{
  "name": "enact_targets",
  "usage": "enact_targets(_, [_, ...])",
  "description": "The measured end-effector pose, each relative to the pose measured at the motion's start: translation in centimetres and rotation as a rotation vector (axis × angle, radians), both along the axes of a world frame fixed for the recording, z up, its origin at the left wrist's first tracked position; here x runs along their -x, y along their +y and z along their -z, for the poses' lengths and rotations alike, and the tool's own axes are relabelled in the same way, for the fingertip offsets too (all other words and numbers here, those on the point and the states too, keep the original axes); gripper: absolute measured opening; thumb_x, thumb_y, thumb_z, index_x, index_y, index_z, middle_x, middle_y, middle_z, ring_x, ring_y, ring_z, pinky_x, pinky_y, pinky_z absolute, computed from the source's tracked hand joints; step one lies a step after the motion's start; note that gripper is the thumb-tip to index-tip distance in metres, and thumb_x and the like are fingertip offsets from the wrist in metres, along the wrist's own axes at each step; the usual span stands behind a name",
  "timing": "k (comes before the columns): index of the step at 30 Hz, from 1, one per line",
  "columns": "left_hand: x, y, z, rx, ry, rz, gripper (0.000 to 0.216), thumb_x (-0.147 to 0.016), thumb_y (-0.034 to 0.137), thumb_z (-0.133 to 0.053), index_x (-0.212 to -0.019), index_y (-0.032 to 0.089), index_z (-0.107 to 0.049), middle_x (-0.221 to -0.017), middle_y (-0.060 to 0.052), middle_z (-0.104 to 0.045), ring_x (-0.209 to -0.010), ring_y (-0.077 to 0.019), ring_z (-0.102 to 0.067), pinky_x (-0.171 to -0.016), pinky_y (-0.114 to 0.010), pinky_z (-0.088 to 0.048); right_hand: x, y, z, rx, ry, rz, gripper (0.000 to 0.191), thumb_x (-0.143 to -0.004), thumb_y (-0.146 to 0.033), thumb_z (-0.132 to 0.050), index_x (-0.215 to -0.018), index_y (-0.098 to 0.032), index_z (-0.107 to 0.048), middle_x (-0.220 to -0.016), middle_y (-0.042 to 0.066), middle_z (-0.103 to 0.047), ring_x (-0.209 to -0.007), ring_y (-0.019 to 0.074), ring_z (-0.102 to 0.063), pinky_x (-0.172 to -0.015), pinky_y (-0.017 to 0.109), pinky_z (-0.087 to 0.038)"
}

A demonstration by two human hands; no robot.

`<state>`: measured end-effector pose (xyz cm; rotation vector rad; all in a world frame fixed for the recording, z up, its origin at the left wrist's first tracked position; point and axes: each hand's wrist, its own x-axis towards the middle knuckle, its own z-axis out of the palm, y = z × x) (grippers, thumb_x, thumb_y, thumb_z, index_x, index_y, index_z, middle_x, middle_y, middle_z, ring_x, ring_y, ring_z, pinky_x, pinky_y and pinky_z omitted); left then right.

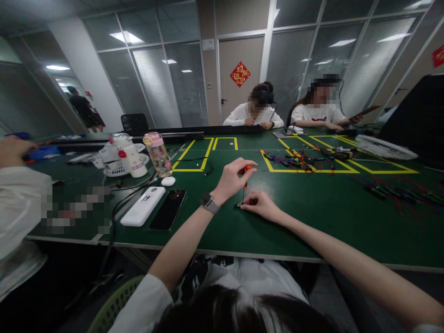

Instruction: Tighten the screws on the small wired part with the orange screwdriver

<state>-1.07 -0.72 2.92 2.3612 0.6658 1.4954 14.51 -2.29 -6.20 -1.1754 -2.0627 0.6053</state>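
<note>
My left hand, with a watch on its wrist, pinches the orange and black handle of a screwdriver. The screwdriver stands nearly upright, its thin shaft pointing down toward the tabletop. Just below, my right hand is closed at the fingertips on a small dark green part, perhaps a little circuit board, lying on the green table. The shaft's tip meets or nearly meets this part; the exact contact is too small to make out.
Left of my hands lie a black phone, a white power bank and a white case. Bottles stand behind them. Bundles of wired parts lie to the right. Two people sit opposite; another person's sleeve is at left.
</note>
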Motion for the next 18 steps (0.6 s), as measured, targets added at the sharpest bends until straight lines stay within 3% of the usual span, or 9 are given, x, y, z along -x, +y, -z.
enact_targets(4, [0.3,-0.4,0.3,-0.094,-0.066,-0.101,0.014,-0.085,0.030,-0.060,-0.080,0.019,-0.067,-0.073,-0.003,-0.058,-0.066,-0.0129,-0.052,-0.067,-0.023,-0.041,0.0,-0.2,0.0,-0.031,-0.030,0.029,0.012,-0.071,-0.025,-0.073,-0.080,-0.017,-0.075,-0.071,0.002,-0.059,-0.061,0.0121,-0.052,-0.057,0.025,-0.041])
enact_targets(8, [0.3,-0.9,0.5,-0.071,-0.089,-0.125,0.019,-0.084,0.033,-0.060,-0.073,0.019,-0.067,-0.070,-0.003,-0.059,-0.066,-0.0142,-0.053,-0.070,-0.024,-0.041,-0.3,0.0,0.0,-0.048,-0.045,0.000,0.011,-0.071,-0.025,-0.074,-0.080,-0.017,-0.074,-0.070,0.002,-0.059,-0.062,0.0125,-0.053,-0.059,0.025,-0.042])
enact_targets(13, [-0.3,-0.8,0.1,0.128,-0.111,0.110,0.029,-0.094,0.030,-0.040,-0.103,0.018,-0.065,-0.097,-0.009,-0.067,-0.091,-0.0180,-0.063,-0.083,-0.030,-0.049,-1.0,0.3,0.1,-0.026,-0.008,-0.099,0.012,-0.074,-0.024,-0.071,-0.082,-0.016,-0.074,-0.073,0.002,-0.060,-0.063,0.0125,-0.055,-0.060,0.026,-0.044])
enact_targets(16, [-0.4,-0.4,0.0,0.341,-0.197,0.260,0.028,-0.092,0.033,-0.045,-0.104,0.017,-0.064,-0.096,-0.009,-0.067,-0.084,-0.0169,-0.067,-0.075,-0.028,-0.054,-1.0,0.4,0.3,-0.025,0.005,-0.092,0.012,-0.074,-0.024,-0.070,-0.082,-0.016,-0.074,-0.072,0.002,-0.059,-0.062,0.0122,-0.054,-0.059,0.025,-0.044])
enact_targets(18, [-0.2,-0.1,0.1,0.376,-0.240,0.215,0.025,-0.089,0.033,-0.052,-0.099,0.016,-0.066,-0.092,-0.008,-0.067,-0.077,-0.0156,-0.067,-0.071,-0.027,-0.055,-0.9,0.4,0.4,-0.025,0.009,-0.086,0.011,-0.073,-0.023,-0.070,-0.081,-0.016,-0.073,-0.072,0.002,-0.059,-0.062,0.0120,-0.054,-0.059,0.025,-0.044])
